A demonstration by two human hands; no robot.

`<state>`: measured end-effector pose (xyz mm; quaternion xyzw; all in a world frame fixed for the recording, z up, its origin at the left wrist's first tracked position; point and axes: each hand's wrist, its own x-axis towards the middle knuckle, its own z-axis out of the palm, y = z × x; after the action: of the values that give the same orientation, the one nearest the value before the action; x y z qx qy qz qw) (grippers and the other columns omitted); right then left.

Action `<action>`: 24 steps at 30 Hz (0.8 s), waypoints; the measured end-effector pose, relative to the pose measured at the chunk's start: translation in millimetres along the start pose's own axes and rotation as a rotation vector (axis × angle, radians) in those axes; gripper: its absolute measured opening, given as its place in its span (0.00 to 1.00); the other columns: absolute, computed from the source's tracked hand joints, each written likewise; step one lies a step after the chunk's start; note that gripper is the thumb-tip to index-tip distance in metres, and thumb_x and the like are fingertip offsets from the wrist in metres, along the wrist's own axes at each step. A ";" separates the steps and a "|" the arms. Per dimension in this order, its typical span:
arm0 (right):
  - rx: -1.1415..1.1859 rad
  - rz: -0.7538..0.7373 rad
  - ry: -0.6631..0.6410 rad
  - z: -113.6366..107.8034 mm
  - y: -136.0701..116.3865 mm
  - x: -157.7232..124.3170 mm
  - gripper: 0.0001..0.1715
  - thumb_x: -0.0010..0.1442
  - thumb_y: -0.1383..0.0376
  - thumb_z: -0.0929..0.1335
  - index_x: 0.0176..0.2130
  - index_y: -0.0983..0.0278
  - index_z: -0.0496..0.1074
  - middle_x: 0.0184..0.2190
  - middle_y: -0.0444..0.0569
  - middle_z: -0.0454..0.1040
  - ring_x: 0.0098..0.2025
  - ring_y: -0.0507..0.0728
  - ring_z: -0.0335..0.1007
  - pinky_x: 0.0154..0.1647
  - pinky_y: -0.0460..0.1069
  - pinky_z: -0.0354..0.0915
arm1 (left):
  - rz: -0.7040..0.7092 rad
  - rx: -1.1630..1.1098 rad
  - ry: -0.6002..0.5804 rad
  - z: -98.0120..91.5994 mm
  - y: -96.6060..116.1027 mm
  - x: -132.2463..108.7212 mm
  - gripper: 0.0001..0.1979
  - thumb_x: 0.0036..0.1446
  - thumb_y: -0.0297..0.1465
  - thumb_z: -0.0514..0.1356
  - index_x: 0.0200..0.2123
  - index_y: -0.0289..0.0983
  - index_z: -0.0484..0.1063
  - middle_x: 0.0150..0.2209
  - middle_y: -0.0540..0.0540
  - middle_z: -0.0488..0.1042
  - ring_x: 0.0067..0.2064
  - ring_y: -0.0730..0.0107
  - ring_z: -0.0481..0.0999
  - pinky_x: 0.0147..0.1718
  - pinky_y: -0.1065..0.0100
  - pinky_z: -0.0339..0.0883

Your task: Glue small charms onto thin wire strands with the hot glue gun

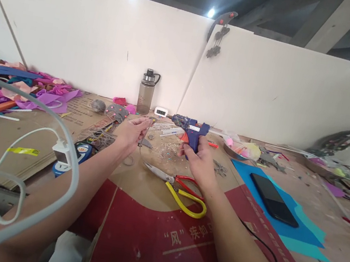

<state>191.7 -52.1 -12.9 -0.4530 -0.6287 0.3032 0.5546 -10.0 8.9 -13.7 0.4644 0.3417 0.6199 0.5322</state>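
My right hand (203, 154) is wrapped round the handle of a dark blue glue gun (197, 131), whose nozzle points left and looks crusted with residue. Facing it, my left hand (132, 133) is closed in a pinch on a thin wire (140, 154) that hangs below the fingers. A small yellowish bit shows at the fingertips, too small to name. The nozzle and the left fingers are a short way apart. Below and between both hands lie pliers (171, 180) with one red and one yellow handle, on a red and brown cardboard sheet (141, 242).
A water bottle (145, 94) and a small digital clock (161, 112) stand by the white partition (110, 38). Left are coloured scraps (45, 97), a tape measure (81, 150) and a white cable (71, 153) crossing close to the camera. A phone (273, 198) rests on blue sheets (305, 228) at right.
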 end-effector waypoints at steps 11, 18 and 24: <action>-0.435 -0.254 -0.021 2.4 -1.2 -10.8 0.18 0.61 0.62 0.61 0.51 0.64 0.62 0.44 0.55 0.71 0.43 0.60 0.67 0.46 0.55 0.63 | -0.049 0.015 0.021 3.3 -0.9 -1.3 0.15 0.39 0.38 0.70 0.24 0.35 0.71 0.17 0.55 0.60 0.18 0.84 0.54 0.15 0.76 0.41; -0.527 -0.283 -0.030 5.8 -5.4 -13.4 0.16 0.62 0.63 0.60 0.49 0.65 0.62 0.42 0.57 0.71 0.43 0.62 0.68 0.45 0.56 0.64 | -0.030 0.010 0.014 4.0 -2.4 -1.9 0.15 0.38 0.38 0.70 0.24 0.34 0.71 0.17 0.54 0.62 0.18 0.83 0.55 0.16 0.75 0.41; -0.571 -0.273 -0.047 7.9 -5.8 -14.6 0.16 0.62 0.63 0.60 0.49 0.65 0.62 0.43 0.58 0.71 0.44 0.63 0.68 0.45 0.57 0.64 | -0.011 0.042 0.002 8.5 2.7 -6.9 0.14 0.38 0.37 0.70 0.22 0.34 0.71 0.17 0.55 0.60 0.18 0.83 0.53 0.16 0.74 0.40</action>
<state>182.3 -66.7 -15.5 -0.4949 -0.7558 0.0477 0.4261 -2.9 1.0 -9.8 0.4730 0.3577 0.6103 0.5252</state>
